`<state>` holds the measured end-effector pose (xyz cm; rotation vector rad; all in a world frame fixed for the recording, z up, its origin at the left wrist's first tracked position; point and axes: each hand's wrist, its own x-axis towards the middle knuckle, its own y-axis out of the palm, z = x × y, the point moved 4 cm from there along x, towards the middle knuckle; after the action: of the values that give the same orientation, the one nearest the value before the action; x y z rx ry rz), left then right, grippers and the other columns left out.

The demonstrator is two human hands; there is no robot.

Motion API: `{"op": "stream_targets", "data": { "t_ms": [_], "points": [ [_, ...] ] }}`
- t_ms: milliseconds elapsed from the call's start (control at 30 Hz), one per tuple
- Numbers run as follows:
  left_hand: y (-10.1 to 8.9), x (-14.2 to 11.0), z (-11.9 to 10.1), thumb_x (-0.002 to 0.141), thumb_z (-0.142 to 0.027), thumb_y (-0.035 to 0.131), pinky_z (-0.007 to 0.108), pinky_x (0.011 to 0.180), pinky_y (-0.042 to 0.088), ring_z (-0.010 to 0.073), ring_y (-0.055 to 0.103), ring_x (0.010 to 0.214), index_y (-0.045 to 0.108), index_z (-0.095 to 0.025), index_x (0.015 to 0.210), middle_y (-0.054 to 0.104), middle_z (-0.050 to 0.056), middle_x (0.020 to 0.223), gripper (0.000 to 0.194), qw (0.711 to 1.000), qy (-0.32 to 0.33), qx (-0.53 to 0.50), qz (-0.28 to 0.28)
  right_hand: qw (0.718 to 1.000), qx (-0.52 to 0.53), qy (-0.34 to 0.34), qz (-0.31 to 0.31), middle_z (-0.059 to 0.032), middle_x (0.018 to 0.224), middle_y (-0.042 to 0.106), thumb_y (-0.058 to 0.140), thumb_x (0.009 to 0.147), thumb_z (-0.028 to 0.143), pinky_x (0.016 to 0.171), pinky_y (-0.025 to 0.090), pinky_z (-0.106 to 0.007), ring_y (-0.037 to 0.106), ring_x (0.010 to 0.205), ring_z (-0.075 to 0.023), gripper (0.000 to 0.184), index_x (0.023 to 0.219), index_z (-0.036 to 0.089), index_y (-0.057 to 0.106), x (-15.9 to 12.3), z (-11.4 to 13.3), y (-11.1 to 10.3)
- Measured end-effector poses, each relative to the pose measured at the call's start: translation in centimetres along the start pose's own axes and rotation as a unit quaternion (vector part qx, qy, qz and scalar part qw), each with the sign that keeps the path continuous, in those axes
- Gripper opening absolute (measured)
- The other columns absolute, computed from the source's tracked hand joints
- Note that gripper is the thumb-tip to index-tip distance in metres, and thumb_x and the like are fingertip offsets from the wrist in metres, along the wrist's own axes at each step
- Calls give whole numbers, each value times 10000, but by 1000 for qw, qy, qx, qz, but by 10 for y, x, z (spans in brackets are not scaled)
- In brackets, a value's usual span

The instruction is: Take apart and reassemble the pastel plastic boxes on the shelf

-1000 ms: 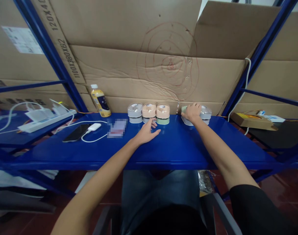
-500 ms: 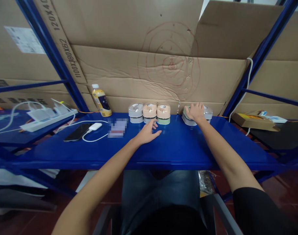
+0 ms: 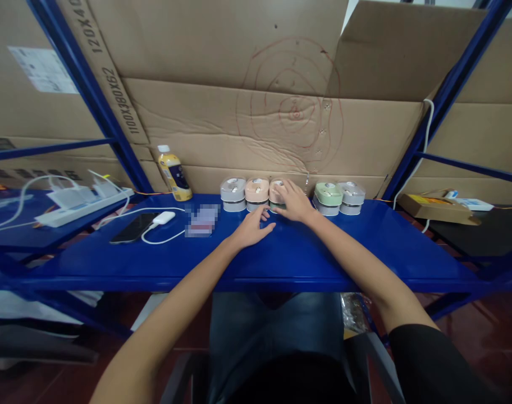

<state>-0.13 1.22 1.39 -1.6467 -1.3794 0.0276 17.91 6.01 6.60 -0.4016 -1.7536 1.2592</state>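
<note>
Two groups of small round-cornered plastic cases with clear covers stand along the back of the blue table. On the left are a grey case, a peach case and another peach case, side by side. My right hand curls its fingers over the top and front of the rightmost peach case, partly hiding it. My left hand rests on the table before the middle case, thumb and fingers apart, holding nothing. Farther right, a green-topped case stands beside a grey-topped case.
To the left are a yellow drink bottle, a black phone, a white charger with its cable and a blurred-out item. A power strip lies farther left. Cardboard stands behind the table.
My right hand has left the green-topped case and moved left onto the rightmost peach case. The green-topped and grey-topped cases are now uncovered. My left hand has stayed nearly still.
</note>
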Motion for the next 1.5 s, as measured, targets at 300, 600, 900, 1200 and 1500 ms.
{"op": "stream_targets", "data": {
  "t_ms": [300, 600, 900, 1200, 1500],
  "points": [
    [-1, 1, -2, 907, -394, 675, 420, 881, 589, 239, 683, 987, 560, -213, 1293, 696, 76, 1095, 441, 1000, 11, 6, -5, 994, 4, 87, -60, -277, 1525, 523, 724, 932, 551, 1195, 371, -612, 402, 1488, -473, 608, 1349, 128, 592, -5, 14, 2],
    [-6, 1, 0, 898, -384, 691, 423, 880, 584, 247, 690, 997, 552, -207, 1294, 700, 88, 1120, 456, 999, -6, -3, -33, 985, 86, 107, -103, -222, 1455, 594, 670, 899, 343, 1122, 478, -540, 567, 1320, -402, 552, 1413, 163, 579, -13, 8, -15],
    [-8, 1, 6, 672, -469, 961, 538, 1068, 552, 371, 648, 1311, 451, -178, 1493, 625, 223, 1415, 1009, 987, -48, -151, 5, 927, 365, -80, -35, -126, 1374, 658, 773, 813, 450, 1112, 532, -514, 676, 1250, -316, 616, 1366, 242, 600, -69, 2, -26],
    [4, -7, -20, 636, -438, 996, 563, 1134, 517, 371, 657, 1324, 528, -237, 1491, 670, 158, 1436, 996, 984, 28, -138, 111, 945, 304, -87, 82, -164, 1485, 635, 902, 713, 618, 1134, 504, -576, 634, 1339, -378, 1011, 1563, 246, 497, -74, 15, -12],
    [3, -7, -16, 675, -520, 967, 583, 1159, 490, 390, 614, 1348, 527, -257, 1532, 634, 147, 1451, 999, 993, 29, -64, 94, 936, 340, -11, 88, -99, 1181, 766, 779, 853, 578, 971, 574, -474, 732, 1083, -298, 677, 1409, 222, 628, -75, -25, -39]
  ]
}}
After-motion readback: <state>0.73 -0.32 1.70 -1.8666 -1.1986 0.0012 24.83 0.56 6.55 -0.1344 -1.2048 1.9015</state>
